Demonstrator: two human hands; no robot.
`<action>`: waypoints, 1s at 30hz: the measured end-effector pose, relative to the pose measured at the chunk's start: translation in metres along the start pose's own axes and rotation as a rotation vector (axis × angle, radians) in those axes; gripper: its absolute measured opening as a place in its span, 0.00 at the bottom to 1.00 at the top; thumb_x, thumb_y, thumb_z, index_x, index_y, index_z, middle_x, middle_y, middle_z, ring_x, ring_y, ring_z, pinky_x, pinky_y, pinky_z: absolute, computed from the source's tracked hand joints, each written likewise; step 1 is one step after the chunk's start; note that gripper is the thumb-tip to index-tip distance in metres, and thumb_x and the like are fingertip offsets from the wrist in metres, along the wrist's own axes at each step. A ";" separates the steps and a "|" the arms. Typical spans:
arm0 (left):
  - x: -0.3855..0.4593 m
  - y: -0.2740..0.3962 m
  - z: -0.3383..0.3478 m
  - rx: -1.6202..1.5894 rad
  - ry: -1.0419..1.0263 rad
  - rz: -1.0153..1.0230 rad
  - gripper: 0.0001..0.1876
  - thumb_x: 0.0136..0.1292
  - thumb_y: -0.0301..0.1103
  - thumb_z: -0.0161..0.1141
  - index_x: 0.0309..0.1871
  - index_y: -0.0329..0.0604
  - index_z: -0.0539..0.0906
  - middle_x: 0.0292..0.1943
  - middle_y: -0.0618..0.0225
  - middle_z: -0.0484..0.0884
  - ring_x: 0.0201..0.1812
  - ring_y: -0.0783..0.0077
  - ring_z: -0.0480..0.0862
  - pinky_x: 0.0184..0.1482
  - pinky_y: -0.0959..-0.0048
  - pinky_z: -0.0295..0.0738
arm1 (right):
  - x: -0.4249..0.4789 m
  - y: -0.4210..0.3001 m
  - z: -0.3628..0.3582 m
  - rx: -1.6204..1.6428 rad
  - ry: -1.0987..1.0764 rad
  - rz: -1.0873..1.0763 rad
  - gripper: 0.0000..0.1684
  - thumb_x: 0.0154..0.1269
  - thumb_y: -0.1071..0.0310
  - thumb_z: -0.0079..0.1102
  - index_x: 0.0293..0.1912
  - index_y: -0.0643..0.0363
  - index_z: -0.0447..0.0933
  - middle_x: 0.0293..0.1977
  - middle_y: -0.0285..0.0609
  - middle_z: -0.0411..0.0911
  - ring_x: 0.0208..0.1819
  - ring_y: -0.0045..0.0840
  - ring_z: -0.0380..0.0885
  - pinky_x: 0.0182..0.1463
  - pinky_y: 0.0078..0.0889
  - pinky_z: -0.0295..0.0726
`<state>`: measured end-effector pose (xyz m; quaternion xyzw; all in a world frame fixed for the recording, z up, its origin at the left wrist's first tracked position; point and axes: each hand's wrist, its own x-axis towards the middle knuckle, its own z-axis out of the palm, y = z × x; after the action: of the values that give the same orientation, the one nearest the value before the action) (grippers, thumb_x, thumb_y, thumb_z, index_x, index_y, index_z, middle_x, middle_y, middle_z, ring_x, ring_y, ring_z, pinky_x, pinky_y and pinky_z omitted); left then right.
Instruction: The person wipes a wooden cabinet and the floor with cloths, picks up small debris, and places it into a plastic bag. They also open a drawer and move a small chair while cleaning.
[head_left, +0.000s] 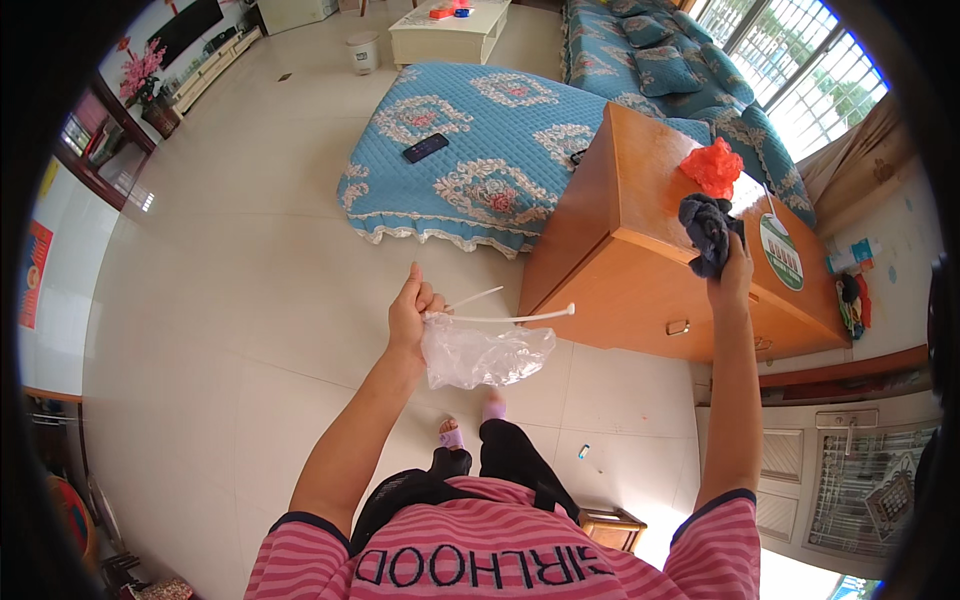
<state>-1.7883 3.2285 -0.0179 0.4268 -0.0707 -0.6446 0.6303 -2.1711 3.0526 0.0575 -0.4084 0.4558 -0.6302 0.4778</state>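
In my left hand (411, 311) I grip a clear plastic bag (491, 352), which hangs out to the right over the floor. A white plastic strip with a small head, like a cable tie (525, 316), sticks out of the same fist, and a thinner white end shows behind it. My right hand (731, 274) holds a bunched dark grey cloth (707, 232) at the front edge of the wooden cabinet (577, 247). Just beyond the cloth, a crumpled red plastic bag (714, 166) lies on the cabinet top.
A round green-and-white fan (781, 251) is at the cabinet's right side. The blue quilted daybed cover (480, 97) beyond carries a phone (426, 148). Behind are a sofa (660, 67), a white bin (363, 52) and a low table (442, 41). A wooden stool (613, 529) stands near my legs.
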 end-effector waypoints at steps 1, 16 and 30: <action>0.000 0.003 0.000 -0.038 -0.026 -0.020 0.28 0.65 0.55 0.49 0.13 0.55 0.54 0.10 0.76 0.53 0.15 0.76 0.54 0.20 0.75 0.55 | 0.014 -0.003 0.007 -0.011 0.035 -0.039 0.13 0.61 0.70 0.53 0.46 0.62 0.73 0.36 0.40 0.78 0.33 0.22 0.79 0.25 0.25 0.80; 0.021 0.031 0.037 0.152 -0.373 0.316 0.21 0.67 0.47 0.50 0.19 0.49 0.62 0.17 0.72 0.67 0.21 0.79 0.65 0.28 0.80 0.63 | 0.130 0.059 -0.033 -1.076 -0.174 -0.492 0.26 0.58 0.58 0.61 0.51 0.66 0.73 0.47 0.55 0.76 0.51 0.43 0.74 0.56 0.37 0.69; 0.037 0.021 0.053 0.310 0.097 0.351 0.27 0.63 0.47 0.55 0.11 0.49 0.61 0.15 0.72 0.66 0.20 0.80 0.63 0.26 0.79 0.57 | -0.089 0.058 0.192 -0.715 -1.219 -0.610 0.64 0.39 0.50 0.76 0.68 0.61 0.47 0.59 0.52 0.66 0.64 0.41 0.62 0.67 0.53 0.50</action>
<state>-1.8002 3.1680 0.0115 0.5300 -0.2115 -0.4854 0.6624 -1.9566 3.0963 0.0425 -0.9208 0.1550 -0.2119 0.2885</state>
